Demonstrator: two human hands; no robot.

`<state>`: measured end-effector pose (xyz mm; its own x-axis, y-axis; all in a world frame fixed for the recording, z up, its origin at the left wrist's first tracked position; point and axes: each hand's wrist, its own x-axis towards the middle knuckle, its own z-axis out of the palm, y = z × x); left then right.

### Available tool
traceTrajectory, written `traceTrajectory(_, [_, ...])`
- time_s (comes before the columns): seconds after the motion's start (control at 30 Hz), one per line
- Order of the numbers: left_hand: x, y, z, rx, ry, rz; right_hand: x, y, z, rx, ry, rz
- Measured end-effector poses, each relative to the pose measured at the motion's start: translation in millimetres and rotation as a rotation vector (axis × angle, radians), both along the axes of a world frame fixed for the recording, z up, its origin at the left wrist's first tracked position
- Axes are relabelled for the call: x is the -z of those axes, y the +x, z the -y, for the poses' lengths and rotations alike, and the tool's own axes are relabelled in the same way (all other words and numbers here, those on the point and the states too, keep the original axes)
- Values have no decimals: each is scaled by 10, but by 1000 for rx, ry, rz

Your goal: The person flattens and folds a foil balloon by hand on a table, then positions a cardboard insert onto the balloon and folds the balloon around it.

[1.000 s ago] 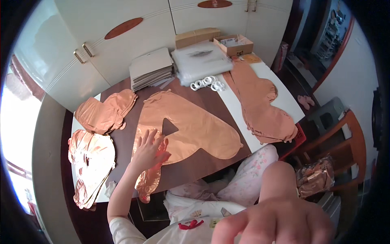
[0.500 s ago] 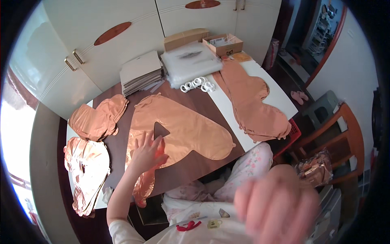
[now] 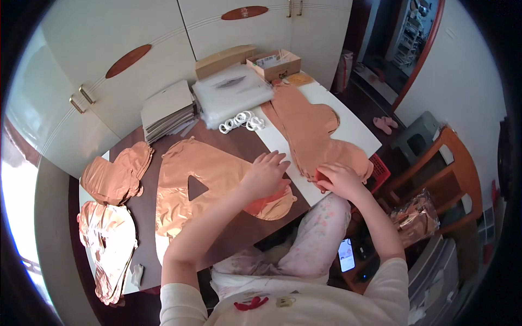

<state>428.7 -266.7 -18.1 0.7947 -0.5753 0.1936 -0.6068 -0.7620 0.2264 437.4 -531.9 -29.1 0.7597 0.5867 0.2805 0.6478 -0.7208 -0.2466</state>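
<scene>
A large rose-gold foil balloon point(image 3: 212, 176) lies flat on the dark table point(image 3: 239, 233). My left hand point(image 3: 266, 174) rests flat on its right end, fingers spread. To the right, a stack of flat copper foil balloons point(image 3: 307, 122) lies on a white board point(image 3: 353, 127). My right hand point(image 3: 338, 180) pinches the near end of that stack, where a bit of red shows under the fingers.
More foil balloons are piled at the left point(image 3: 114, 176) and lower left point(image 3: 106, 244). White tape rolls point(image 3: 239, 120), clear bags point(image 3: 231, 92), grey card sheets point(image 3: 168, 108) and cardboard boxes point(image 3: 274, 62) stand at the back. A wooden chair point(image 3: 440, 174) is at the right. A phone point(image 3: 346, 254) lies below the table.
My left hand slid from the balloon's left part to its right end. My right hand dropped from close to the camera onto the near end of the right stack.
</scene>
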Motion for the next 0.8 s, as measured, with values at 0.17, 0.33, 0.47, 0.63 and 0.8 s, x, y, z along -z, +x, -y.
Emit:
traceTrajectory(0.17, [136, 144, 238, 12, -79, -37, 228, 147, 193, -40, -29, 14])
traceTrajectory(0.33, [254, 165, 247, 15, -160, -62, 129, 79, 88, 82, 195, -79])
traceTrajectory(0.47, [295, 144, 264, 9, -193, -14, 145, 62, 91, 170, 349, -185])
traceTrajectory(0.63, [274, 121, 287, 40, -198, 14, 167, 83, 128, 259, 427, -355])
traceTrajectory(0.8, [306, 149, 386, 100, -170, 64, 274, 173, 217, 288, 584, -573])
